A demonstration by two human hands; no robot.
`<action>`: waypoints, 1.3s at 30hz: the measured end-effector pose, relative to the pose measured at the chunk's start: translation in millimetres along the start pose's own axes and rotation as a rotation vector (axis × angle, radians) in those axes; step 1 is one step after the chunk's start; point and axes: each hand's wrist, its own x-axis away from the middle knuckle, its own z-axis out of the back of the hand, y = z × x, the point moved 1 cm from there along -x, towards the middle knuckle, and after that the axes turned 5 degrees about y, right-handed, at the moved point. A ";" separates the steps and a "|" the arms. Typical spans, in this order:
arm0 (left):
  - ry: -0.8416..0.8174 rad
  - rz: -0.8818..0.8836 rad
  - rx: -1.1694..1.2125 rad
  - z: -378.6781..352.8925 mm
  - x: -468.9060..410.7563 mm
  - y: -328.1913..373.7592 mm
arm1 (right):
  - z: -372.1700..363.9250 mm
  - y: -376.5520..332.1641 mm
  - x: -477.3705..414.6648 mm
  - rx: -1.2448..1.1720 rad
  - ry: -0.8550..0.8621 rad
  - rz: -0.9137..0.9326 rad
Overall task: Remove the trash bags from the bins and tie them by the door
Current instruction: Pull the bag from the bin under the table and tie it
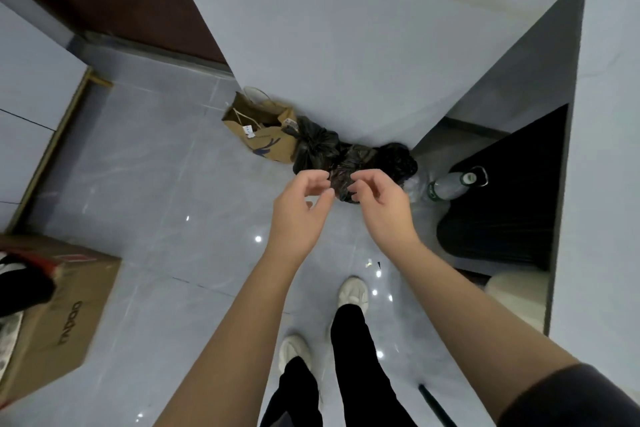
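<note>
Two black trash bags lie on the grey tiled floor against a white wall. The left bag (313, 146) is knotted at its top. The right bag (377, 159) is larger, and a bunched part of it (341, 180) sits between my hands. My left hand (301, 204) hovers just left of that bunch, fingers curled and apart, holding nothing that I can see. My right hand (381, 198) is on its right side, with thumb and fingers pinching or touching the plastic. The brown door (114, 0) is at the upper left.
A brown paper shopping bag (263, 128) stands left of the trash bags. A plastic bottle (453, 184) lies at the edge of a dark alcove on the right. A cardboard box (59, 315) sits at the lower left. My feet in white shoes (353, 291) stand below my hands.
</note>
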 end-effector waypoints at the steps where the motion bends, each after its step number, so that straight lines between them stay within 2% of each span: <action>1: -0.007 -0.008 0.000 9.0 12.9 3.6 | 0.8 -4.7 15.1 -0.013 0.001 -0.006; 12: -0.026 -0.072 0.052 105.9 153.3 -2.2 | -17.4 -31.2 192.5 -0.135 0.055 -0.030; 19: 0.033 -0.049 0.084 135.8 217.7 -15.1 | -22.0 -50.1 251.9 -0.151 0.022 0.021; 25: 0.101 -0.029 0.153 119.6 269.5 -17.7 | 7.9 -34.2 287.3 -0.086 -0.047 0.039; 32: 0.212 0.020 0.198 65.2 351.5 -22.6 | 73.2 11.0 335.1 -0.059 -0.131 0.079; 39: 0.235 0.099 0.229 31.2 439.4 -37.2 | 112.5 50.1 392.1 -0.092 -0.185 0.039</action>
